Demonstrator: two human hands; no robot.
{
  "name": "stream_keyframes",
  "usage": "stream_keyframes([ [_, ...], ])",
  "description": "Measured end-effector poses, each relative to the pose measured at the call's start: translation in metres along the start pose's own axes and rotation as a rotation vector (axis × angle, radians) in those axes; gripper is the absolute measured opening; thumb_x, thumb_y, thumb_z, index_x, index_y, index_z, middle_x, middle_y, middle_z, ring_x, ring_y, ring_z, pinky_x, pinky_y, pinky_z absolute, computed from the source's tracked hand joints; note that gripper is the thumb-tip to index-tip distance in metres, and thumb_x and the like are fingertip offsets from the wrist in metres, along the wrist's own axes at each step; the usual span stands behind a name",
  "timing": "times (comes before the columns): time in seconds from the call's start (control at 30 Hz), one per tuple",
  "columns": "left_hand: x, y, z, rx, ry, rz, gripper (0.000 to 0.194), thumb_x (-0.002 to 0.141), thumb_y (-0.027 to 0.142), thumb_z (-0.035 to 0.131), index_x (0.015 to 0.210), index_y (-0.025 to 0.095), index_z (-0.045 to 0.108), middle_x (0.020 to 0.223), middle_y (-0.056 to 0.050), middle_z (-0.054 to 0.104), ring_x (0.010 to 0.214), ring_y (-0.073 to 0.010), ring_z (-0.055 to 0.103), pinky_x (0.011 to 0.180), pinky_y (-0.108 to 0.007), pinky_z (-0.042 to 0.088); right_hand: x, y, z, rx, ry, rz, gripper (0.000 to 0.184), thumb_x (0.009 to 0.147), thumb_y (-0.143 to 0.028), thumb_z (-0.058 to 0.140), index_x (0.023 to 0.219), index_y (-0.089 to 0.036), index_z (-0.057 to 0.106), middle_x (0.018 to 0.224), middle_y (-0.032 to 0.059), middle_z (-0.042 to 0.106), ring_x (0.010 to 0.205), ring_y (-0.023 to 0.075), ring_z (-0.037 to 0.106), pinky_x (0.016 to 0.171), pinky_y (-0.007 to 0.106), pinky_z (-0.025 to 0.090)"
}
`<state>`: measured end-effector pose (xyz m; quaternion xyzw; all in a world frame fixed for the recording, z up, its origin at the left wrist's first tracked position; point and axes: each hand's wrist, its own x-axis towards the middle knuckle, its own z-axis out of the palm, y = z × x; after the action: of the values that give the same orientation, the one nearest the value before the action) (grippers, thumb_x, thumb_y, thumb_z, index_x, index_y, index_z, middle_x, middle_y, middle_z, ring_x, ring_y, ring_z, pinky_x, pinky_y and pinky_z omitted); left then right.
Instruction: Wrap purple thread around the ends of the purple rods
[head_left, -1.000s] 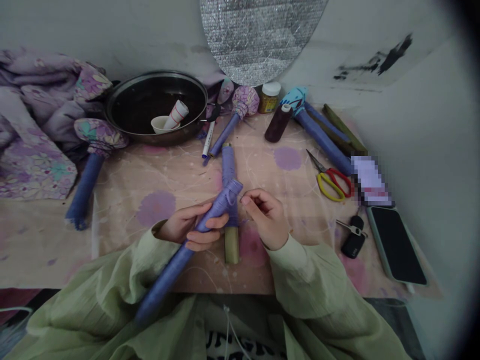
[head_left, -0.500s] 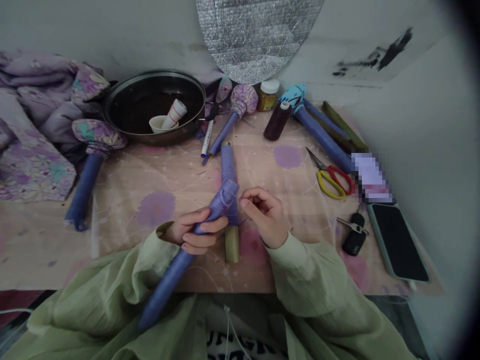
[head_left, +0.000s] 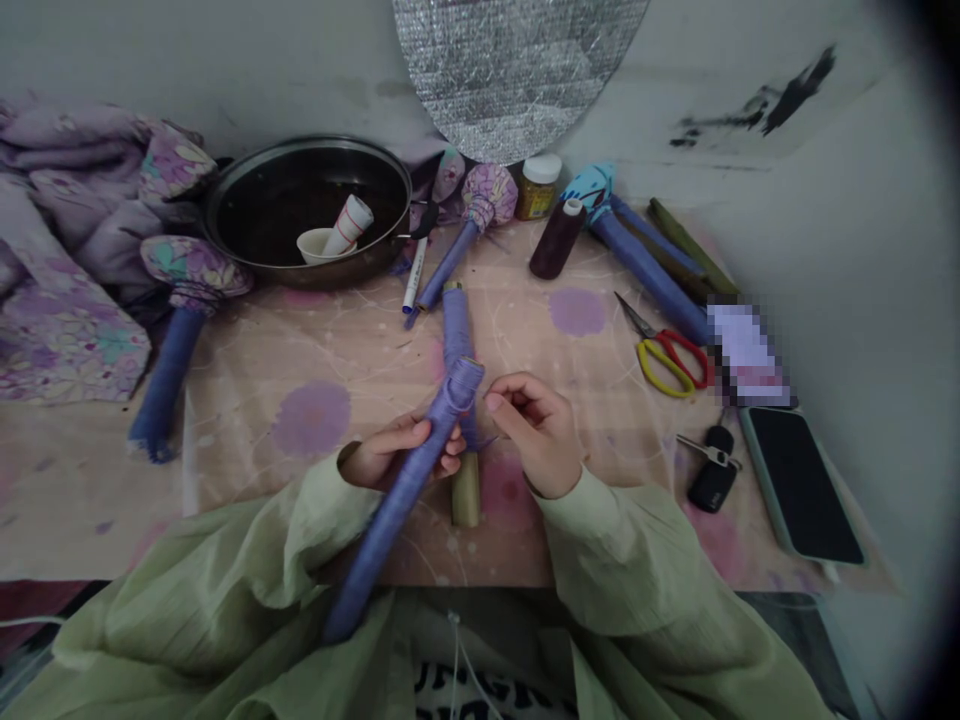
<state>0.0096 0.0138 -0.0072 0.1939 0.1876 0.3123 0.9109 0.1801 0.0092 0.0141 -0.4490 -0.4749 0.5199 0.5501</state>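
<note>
Blue-violet thread wraps the rod [head_left: 401,510] in our left hand [head_left: 397,450], whose grip is closed around it above the tabletop [head_left: 225,540]. Its upper end crosses over a second wrapped rod [head_left: 457,335], which lies on the tabletop with a bare bamboo end [head_left: 465,490] toward us. Our right hand [head_left: 536,435] is just beside, thumb and forefinger pinched together; we cannot tell whether they hold a thread. Near the far edge stand a dark thread spool [head_left: 559,240] and a black pan [head_left: 300,200]. Red-and-yellow scissors [head_left: 664,355], car keys [head_left: 712,470] and a phone [head_left: 799,485] lie toward the right edge.
</note>
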Motion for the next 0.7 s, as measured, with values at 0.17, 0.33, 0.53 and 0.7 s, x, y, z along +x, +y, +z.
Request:
stream_keyframes([
  [0.17,-0.001,-0.002,-0.004,0.025,-0.015,-0.041,0.030,0.075,0.036,0.070,0.085,0.008,0.066,0.075,-0.003,0.056,0.069,-0.0084,0.054,0.062,-0.018,0.045,0.000,0.002,-0.001,0.026,0.002,-0.008,0.010,0.076,-0.026,0.062,0.073,-0.018,0.058,0.055,-0.0060,0.047,0.047,0.0052,0.038,0.044,0.020,0.032],
  [0.33,-0.004,-0.005,0.001,0.017,-0.001,-0.005,0.025,0.081,0.034,0.063,0.088,0.009,0.064,0.077,-0.003,0.058,0.071,-0.0090,0.057,0.065,-0.019,0.047,-0.001,0.001,-0.001,0.025,0.005,-0.014,0.010,0.076,-0.026,0.062,0.072,-0.018,0.058,0.054,-0.0062,0.046,0.047,0.0054,0.038,0.044,0.020,0.032],
  [0.53,-0.004,-0.004,0.003,-0.044,-0.010,-0.035,0.023,0.082,0.030,0.062,0.093,0.010,0.062,0.076,-0.002,0.055,0.066,-0.0081,0.056,0.062,-0.020,0.047,0.000,0.000,0.000,0.007,0.019,-0.008,0.011,0.075,-0.027,0.063,0.070,-0.018,0.058,0.053,-0.0060,0.047,0.046,0.0056,0.038,0.044,0.021,0.032],
  [0.7,-0.003,-0.003,0.010,-0.035,-0.048,-0.016,0.018,0.083,0.027,0.061,0.090,0.011,0.063,0.075,0.000,0.052,0.055,-0.0047,0.048,0.059,-0.020,0.048,0.000,-0.002,0.000,0.001,0.017,0.018,0.011,0.073,-0.026,0.064,0.070,-0.017,0.057,0.054,-0.0053,0.050,0.047,0.0053,0.040,0.044,0.020,0.032],
])
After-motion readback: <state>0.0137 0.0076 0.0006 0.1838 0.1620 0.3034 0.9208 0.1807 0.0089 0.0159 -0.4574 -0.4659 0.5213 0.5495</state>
